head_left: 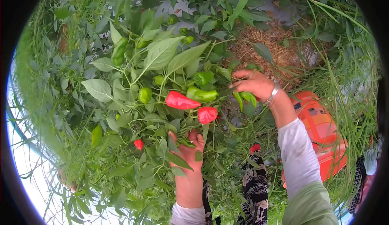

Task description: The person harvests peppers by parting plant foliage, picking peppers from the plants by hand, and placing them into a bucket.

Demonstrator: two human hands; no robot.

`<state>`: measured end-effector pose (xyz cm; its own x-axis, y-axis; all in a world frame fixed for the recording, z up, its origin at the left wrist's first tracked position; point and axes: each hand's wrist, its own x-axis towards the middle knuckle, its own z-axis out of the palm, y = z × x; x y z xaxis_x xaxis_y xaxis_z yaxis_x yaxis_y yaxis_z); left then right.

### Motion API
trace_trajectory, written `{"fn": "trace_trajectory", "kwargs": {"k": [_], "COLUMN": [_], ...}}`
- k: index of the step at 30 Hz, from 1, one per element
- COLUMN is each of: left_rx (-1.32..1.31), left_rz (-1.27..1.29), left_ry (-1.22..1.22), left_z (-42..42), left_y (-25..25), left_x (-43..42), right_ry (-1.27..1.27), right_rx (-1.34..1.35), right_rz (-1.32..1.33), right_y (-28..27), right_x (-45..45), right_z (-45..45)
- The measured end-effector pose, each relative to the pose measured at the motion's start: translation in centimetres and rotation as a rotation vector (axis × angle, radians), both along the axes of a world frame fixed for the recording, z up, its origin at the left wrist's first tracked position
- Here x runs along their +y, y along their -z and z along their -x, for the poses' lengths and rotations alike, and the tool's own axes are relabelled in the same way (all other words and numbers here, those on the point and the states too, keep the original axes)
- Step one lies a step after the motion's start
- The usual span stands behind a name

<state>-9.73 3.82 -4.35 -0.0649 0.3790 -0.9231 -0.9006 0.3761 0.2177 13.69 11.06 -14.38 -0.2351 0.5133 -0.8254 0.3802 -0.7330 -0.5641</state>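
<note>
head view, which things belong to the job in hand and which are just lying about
Likely part of the job:
left hand, in among the leaves
right hand, at the foliage
pepper plant
red peppers
green peppers

Apparently just lying about:
dry straw
orange item, beyond the right forearm; its use is unclear

You are viewing bright, diffuse daylight; its exact direction cannot be determined. Note soft shade between the leaves. At the lower left, observe an overexposed white patch point(26, 176) with blue fringing. The glossy red tapered pepper point(180, 100) reads clearly and saturated. Expect fisheye distortion: long green grass blades point(38, 51) at the left rim appear smeared inside the black circular vignette.
</note>
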Motion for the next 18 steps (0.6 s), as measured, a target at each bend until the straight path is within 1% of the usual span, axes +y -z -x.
{"fn": "trace_trajectory", "kwargs": {"k": [1,2,4,5,6,7,8,9,10,12,13,14,15,17,18], "left_rx": [0.09,0.179,0.15,0.13,0.117,0.11,0.113,0.121,0.16,0.142,0.122,0.087,0.085,0.085,0.082], "left_rz": [0.066,0.131,0.127,0.127,0.098,0.108,0.127,0.149,0.168,0.14,0.112,0.082,0.085,0.039,0.04], "left_ry": [0.009,0.02,-0.005,-0.031,-0.057,-0.061,-0.06,-0.059,-0.043,-0.034,-0.018,-0.034,-0.04,-0.016,-0.019], "left_z": [-0.3,-0.5,-0.6,-0.6,-0.4,-0.5,-0.7,-0.8,-1.1,-1.4,-1.3,-1.0,-1.1,-1.4,-1.4], "left_y": [-0.2,-0.3,-0.3,-0.2,-0.2,-0.2,-0.1,-0.3,-0.4,-0.3,0.0,0.5,0.3,0.2,0.2], "left_x": [0.4,0.8,1.2,1.2,1.0,1.1,1.2,1.4,1.6,1.7,1.6,1.2,1.0,1.0,1.0], "right_ry": [0.146,0.142,0.726,0.833,0.798,0.685,0.775,0.701,0.672,0.738,0.783,0.741,0.736,0.684,0.68], "right_rx": [0.141,0.134,0.565,0.615,0.647,0.57,0.624,0.699,0.747,0.658,0.486,0.278,0.275,-0.248,-0.251], "right_rz": [0.037,0.036,0.182,0.179,0.157,0.115,0.073,0.084,0.018,0.15,0.188,0.222,0.225,0.274,0.273], "right_y": [-0.9,-1.9,-4.5,-6.8,-9.2,-12.0,-14.5,-16.5,-18.4,-23.4,-25.5,-27.0,-27.7,-27.6,-27.2], "right_x": [-0.8,-1.9,-4.5,-5.7,-7.1,-8.6,-11.3,-13.8,-15.9,-20.2,-22.2,-24.0,-26.4,-30.6,-31.5], "right_z": [-0.3,-0.6,-0.8,-0.9,-1.6,-2.5,-2.8,-4.3,-5.6,-8.6,-9.6,-11.0,-12.4,-14.5,-14.9]}}
